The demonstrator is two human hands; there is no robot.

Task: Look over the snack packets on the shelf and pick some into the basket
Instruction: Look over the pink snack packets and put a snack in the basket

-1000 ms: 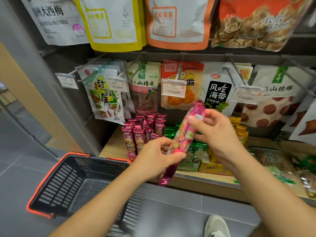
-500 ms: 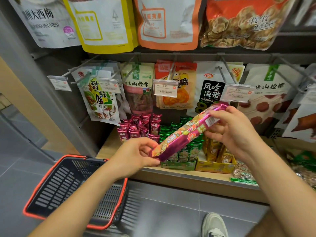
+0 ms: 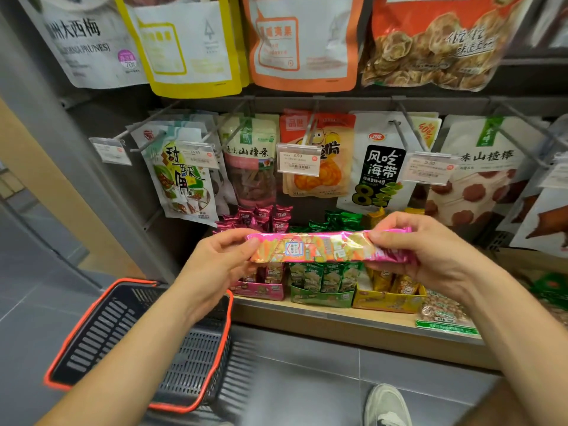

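Long pink snack packet (image 3: 327, 248) horizontal, above shelf (image 3: 338, 316)

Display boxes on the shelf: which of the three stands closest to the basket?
The pink display box, leftmost in the row; the green box and yellow box sit farther right, away from the basket.

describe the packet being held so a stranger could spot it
Find the low shelf under the hanging bags. In front of its display boxes, the left hand and right hand hold a pink packet by its ends. Unlike the small boxed packets, it is long and held level.
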